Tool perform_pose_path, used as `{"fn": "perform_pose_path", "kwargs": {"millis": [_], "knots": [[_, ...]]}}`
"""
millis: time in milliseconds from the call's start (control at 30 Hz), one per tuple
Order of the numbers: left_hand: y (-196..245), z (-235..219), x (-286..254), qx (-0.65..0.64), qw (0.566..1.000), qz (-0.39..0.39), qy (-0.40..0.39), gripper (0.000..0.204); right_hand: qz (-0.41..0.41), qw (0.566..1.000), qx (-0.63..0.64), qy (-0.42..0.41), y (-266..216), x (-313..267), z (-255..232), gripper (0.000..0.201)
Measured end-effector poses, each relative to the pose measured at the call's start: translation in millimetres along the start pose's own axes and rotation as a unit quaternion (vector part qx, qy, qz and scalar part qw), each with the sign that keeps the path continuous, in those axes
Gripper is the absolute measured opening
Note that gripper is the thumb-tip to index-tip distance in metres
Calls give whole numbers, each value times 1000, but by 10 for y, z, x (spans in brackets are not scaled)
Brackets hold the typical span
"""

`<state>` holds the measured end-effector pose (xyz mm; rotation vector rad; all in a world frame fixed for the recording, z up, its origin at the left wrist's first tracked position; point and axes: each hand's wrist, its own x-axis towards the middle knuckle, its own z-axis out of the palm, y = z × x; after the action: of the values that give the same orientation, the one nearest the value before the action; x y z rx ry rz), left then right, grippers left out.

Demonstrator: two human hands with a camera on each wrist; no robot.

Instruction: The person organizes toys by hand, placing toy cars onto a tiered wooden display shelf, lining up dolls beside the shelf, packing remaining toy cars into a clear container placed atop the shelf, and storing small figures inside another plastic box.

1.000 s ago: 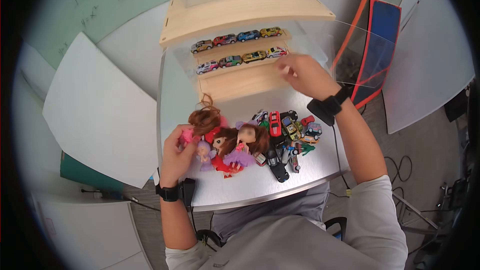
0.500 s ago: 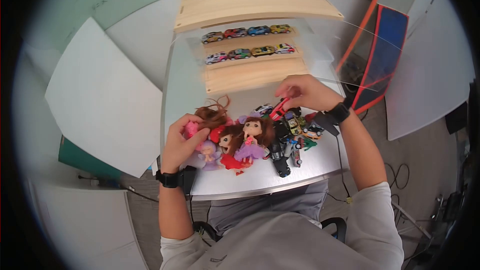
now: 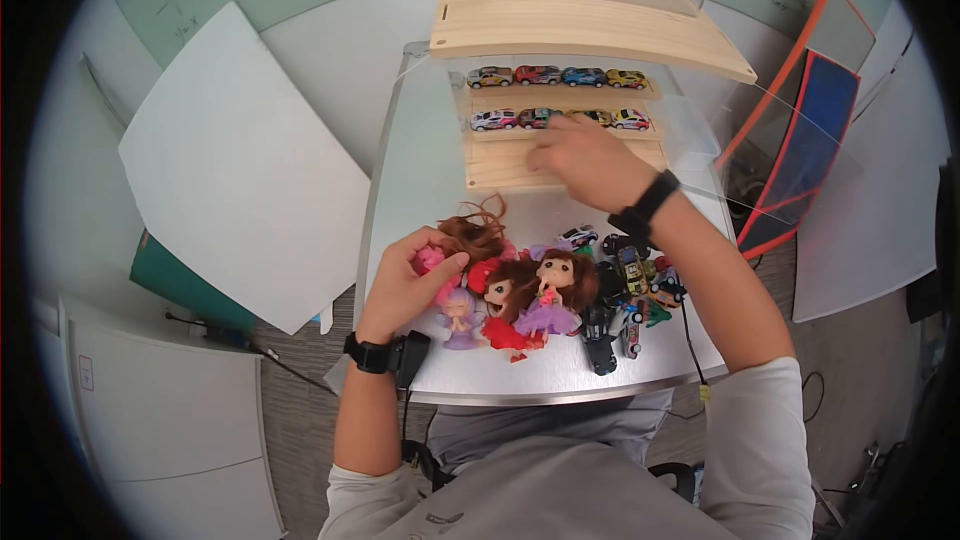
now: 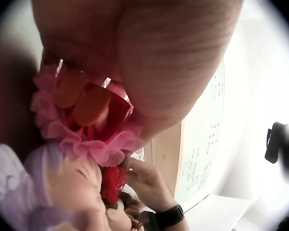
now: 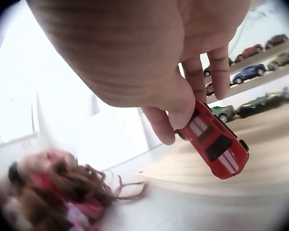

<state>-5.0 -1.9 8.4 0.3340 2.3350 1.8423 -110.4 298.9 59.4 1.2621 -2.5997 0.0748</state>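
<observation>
My right hand [image 3: 595,165] is over the lower part of the wooden display rack [image 3: 655,150], pinching a red toy car [image 5: 214,142] with pale stripes between thumb and fingers. In the right wrist view that car tilts nose-down in front of the rack's tiers; from the head it is hidden behind the hand. At the left of the table, my left hand [image 3: 405,285] grips a doll in a pink ruffled dress [image 4: 89,149], its feet toward the wrist camera. Beside it are a lilac angel figure [image 3: 459,322] and a brown-haired doll in a purple dress [image 3: 552,290].
Two tiers of the rack carry toy cars [image 3: 538,74] in rows. Clear acrylic panels [image 3: 790,165] surround the rack. A heap of toy cars [image 3: 632,270] lies right of the dolls, near the right forearm. A white board [image 3: 240,170] stands left of the table [image 3: 430,380].
My right hand has come down from the rack to the heap, picked up the red toy car and carried it back to the rack's lower tier. The left hand stays at the pink-dressed doll.
</observation>
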Motion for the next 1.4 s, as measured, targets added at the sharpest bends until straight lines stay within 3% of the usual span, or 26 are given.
{"fn": "perform_pose_path", "kwargs": {"millis": [100, 233, 333, 433, 533, 633, 767, 867, 933, 1033, 1167, 1400], "knots": [[-2, 8, 4, -5, 1000, 7, -1, 14, -49, 995, -55, -63, -151, 334, 105, 21], [-21, 9, 9, -6, 1000, 22, -2, 13, -73, 996, 37, -30, -116, 498, 382, 19], [6, -1, -11, -7, 1000, 5, -4, 14, -47, 994, 101, 22, -41, 387, 403, 19], [-58, -11, -9, 15, 1000, 4, -5, 15, 76, 992, 100, -3, -43, 195, 266, 25], [-60, 21, -8, 18, 1000, 8, 11, 20, 50, 990, 131, -11, 8, 109, 312, 28], [-64, 9, -5, 26, 1000, 5, 9, 19, 83, 989, 126, -9, -58, 165, 334, 29], [-87, 16, 1, 26, 999, 28, 14, 19, 65, 990, 127, 2, -94, 265, 377, 29], [-73, 12, 1, 15, 1000, 3, 9, 19, 79, 989, 123, -3, -132, 265, 372, 26], [-47, 16, -9, 13, 1000, 10, 9, 19, 151, 976, 154, -13, -126, 222, 328, 25], [-26, -13, -16, 39, 999, -4, -13, 18, 188, 964, 187, 0, -41, 146, 328, 26], [-32, -4, -14, 30, 999, 3, -13, 18, 162, 969, 185, 30, 38, 164, 406, 28], [-29, 1, -21, 17, 1000, 8, 0, 20, 79, 994, 76, -2, 72, 138, 374, 29]]}}
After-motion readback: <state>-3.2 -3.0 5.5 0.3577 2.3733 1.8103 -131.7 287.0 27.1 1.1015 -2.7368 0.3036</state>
